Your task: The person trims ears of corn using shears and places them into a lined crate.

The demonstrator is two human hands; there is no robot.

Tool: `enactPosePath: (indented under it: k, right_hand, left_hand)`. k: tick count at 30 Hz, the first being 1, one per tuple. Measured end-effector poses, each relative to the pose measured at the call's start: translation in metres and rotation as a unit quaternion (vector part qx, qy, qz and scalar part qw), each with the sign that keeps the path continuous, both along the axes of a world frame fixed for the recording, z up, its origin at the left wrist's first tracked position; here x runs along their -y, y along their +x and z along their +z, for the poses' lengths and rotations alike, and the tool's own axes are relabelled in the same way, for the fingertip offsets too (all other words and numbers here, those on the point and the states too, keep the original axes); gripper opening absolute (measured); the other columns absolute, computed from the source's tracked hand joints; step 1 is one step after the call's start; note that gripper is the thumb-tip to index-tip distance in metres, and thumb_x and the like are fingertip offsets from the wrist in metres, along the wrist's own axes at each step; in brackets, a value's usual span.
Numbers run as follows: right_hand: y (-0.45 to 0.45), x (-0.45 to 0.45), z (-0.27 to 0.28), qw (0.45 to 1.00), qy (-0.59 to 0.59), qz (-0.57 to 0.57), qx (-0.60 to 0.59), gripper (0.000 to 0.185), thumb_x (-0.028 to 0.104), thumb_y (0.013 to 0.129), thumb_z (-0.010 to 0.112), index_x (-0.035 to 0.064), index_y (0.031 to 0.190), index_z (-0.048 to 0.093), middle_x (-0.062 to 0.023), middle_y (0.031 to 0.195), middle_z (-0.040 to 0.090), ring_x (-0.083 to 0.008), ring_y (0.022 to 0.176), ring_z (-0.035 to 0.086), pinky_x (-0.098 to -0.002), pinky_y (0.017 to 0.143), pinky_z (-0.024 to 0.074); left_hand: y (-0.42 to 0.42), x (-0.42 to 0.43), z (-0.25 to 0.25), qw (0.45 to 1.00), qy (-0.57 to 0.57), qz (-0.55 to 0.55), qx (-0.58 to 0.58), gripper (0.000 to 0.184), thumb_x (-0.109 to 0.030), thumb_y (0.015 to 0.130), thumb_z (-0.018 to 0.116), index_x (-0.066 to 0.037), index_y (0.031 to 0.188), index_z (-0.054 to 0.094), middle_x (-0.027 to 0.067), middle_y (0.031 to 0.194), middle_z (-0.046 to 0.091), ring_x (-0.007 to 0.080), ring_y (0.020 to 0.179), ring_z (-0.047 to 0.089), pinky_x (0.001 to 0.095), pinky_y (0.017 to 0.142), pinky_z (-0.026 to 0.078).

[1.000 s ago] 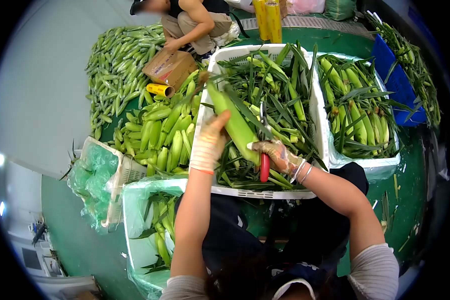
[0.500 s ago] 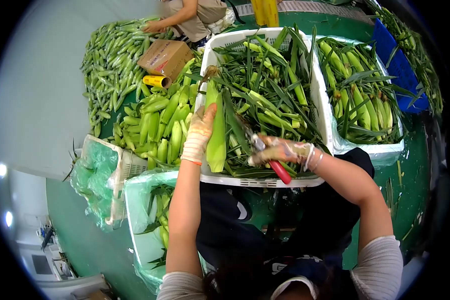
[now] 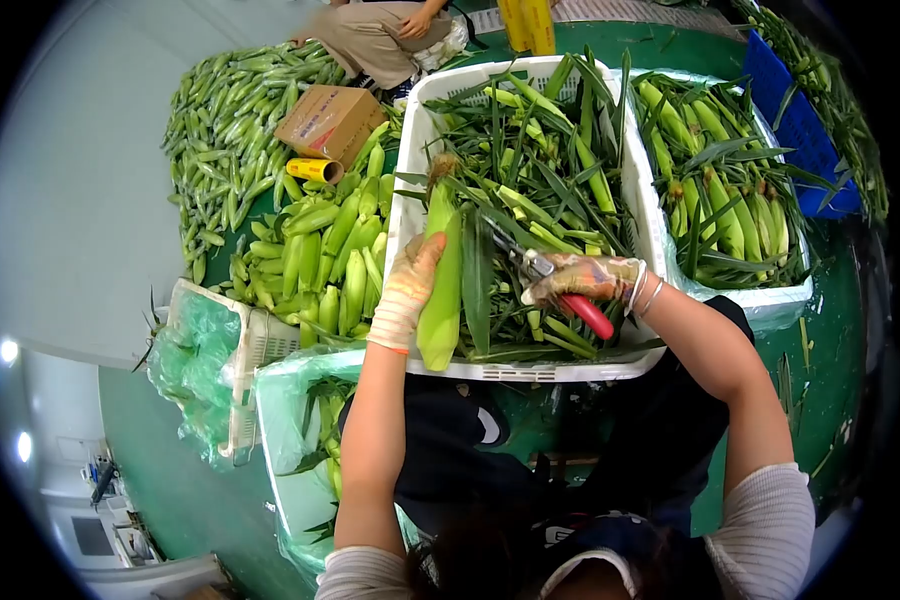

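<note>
An ear of corn [image 3: 441,300] in its green husk stands nearly upright, brown silk at its top end. My left hand [image 3: 410,285], in a pale glove, is closed around its left side. In my gloved right hand [image 3: 585,278] is a pair of pruning shears [image 3: 535,265] with red handles, the blades pointing to the upper left. A long loose leaf [image 3: 477,290] hangs between the ear and the shears. Both hands are over a white crate [image 3: 530,372] filled with cut husk leaves and stalk pieces [image 3: 530,160].
Trimmed corn [image 3: 315,250] is heaped on the left, beside a cardboard box [image 3: 330,122] and a yellow roll [image 3: 315,170]. Wrapped ears [image 3: 220,140] lie behind, near a seated person [image 3: 380,40]. A lined crate of untrimmed corn [image 3: 725,190] stands right, by a blue crate [image 3: 795,125].
The ear in my left hand has shifted slightly right and down in view. My right hand with the shears has moved a little right. The other person's hand has left the wrapped ears.
</note>
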State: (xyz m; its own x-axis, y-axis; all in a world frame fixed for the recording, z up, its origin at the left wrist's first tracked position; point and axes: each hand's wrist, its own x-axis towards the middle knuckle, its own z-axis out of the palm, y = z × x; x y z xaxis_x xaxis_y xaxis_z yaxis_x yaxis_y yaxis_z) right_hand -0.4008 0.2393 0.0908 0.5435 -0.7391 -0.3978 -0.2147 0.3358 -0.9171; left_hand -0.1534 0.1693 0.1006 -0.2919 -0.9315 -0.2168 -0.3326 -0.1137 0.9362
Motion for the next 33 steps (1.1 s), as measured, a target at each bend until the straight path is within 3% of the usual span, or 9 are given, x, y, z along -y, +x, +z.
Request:
enactPosePath:
  k: [6,8,10,14,15,17,22,29,33]
  right_hand:
    - [0.002,0.002,-0.016,0.965,0.118,-0.105,0.208,0.030,0.025,0.080,0.072,0.0073,0.097,0.056,-0.0016,0.088,0.060,-0.0082,0.070,0.058,-0.0211,0.058,0.0494]
    - [-0.012,0.019,-0.053,0.989,-0.055,-0.065,0.120,0.053,0.017,0.080,0.072,0.0039,0.124,0.044,-0.0030,0.090,0.062,-0.0102,0.075,0.060,-0.0234,0.062,0.0516]
    - [-0.028,0.019,-0.048,0.976,0.049,-0.050,0.205,0.078,0.013,0.080,0.072,0.0037,0.141,0.025,-0.0028,0.096,0.063,-0.0123,0.083,0.061,-0.0252,0.072,0.0519]
    - [-0.034,0.014,0.012,0.975,-0.168,0.004,-0.146,0.055,0.027,0.070,0.080,-0.0002,0.110,0.055,-0.0076,0.091,0.064,-0.0151,0.082,0.061,-0.0295,0.073,0.0498]
    - [-0.025,0.011,0.004,0.948,-0.287,-0.120,-0.060,0.050,0.033,0.068,0.081,-0.0003,0.098,0.060,-0.0056,0.081,0.062,-0.0152,0.073,0.057,-0.0306,0.069,0.0480]
    - [-0.033,0.009,0.003,0.994,-0.065,-0.092,-0.004,0.044,0.034,0.069,0.080,-0.0001,0.090,0.061,-0.0040,0.075,0.059,-0.0161,0.069,0.054,-0.0311,0.068,0.0465]
    - [-0.038,0.003,-0.001,0.979,-0.087,-0.038,-0.178,0.073,0.056,0.071,0.071,0.0002,0.112,0.049,-0.0104,0.096,0.058,-0.0188,0.090,0.053,-0.0304,0.083,0.0435]
    - [0.012,0.008,0.001,0.954,-0.069,-0.262,0.127,0.024,0.027,0.086,0.066,0.0083,0.089,0.051,0.0000,0.078,0.053,-0.0108,0.072,0.050,-0.0273,0.069,0.0455]
    - [0.032,0.015,-0.006,0.893,-0.173,-0.401,0.113,0.016,0.016,0.083,0.067,0.0062,0.088,0.056,-0.0003,0.078,0.057,-0.0087,0.069,0.049,-0.0255,0.064,0.0438]
  left_hand:
    - [0.002,-0.014,-0.017,0.997,-0.027,-0.066,0.009,0.063,-0.034,0.086,0.064,0.011,0.125,0.042,0.0128,0.105,0.061,0.0173,0.098,0.058,0.0277,0.084,0.046]
    - [0.016,-0.002,-0.052,0.993,-0.025,-0.113,0.022,0.051,-0.038,0.089,0.055,0.007,0.113,0.051,0.0126,0.100,0.063,0.0181,0.090,0.059,0.0283,0.078,0.047]
    - [-0.001,-0.011,-0.015,0.949,0.199,-0.224,-0.101,0.049,-0.043,0.091,0.044,0.002,0.101,0.059,0.0122,0.087,0.063,0.0200,0.074,0.060,0.0297,0.068,0.049]
    - [-0.006,-0.023,0.002,0.901,0.308,-0.226,-0.205,0.055,-0.049,0.088,0.048,0.002,0.107,0.057,0.0113,0.082,0.060,0.0199,0.070,0.057,0.0301,0.067,0.049]
    - [-0.002,-0.020,0.000,0.902,0.307,-0.230,-0.196,0.059,-0.052,0.085,0.051,0.003,0.109,0.055,0.0108,0.081,0.060,0.0196,0.070,0.057,0.0297,0.067,0.049]
    - [0.006,-0.017,-0.004,0.904,0.307,-0.234,-0.184,0.064,-0.054,0.083,0.054,0.003,0.112,0.054,0.0103,0.081,0.060,0.0192,0.070,0.056,0.0294,0.067,0.049]
    - [0.023,0.000,-0.014,0.940,0.200,-0.202,-0.189,0.071,-0.060,0.078,0.059,0.001,0.113,0.054,0.0082,0.083,0.061,0.0172,0.073,0.059,0.0287,0.067,0.049]
    - [-0.005,-0.007,-0.013,0.983,0.069,-0.141,-0.099,0.068,-0.059,0.080,0.059,-0.001,0.115,0.055,0.0076,0.088,0.064,0.0157,0.078,0.061,0.0275,0.071,0.050]
    - [-0.001,0.008,-0.023,0.987,0.053,-0.103,-0.111,0.054,-0.047,0.084,0.060,0.000,0.111,0.058,0.0087,0.091,0.065,0.0167,0.082,0.061,0.0289,0.077,0.049]
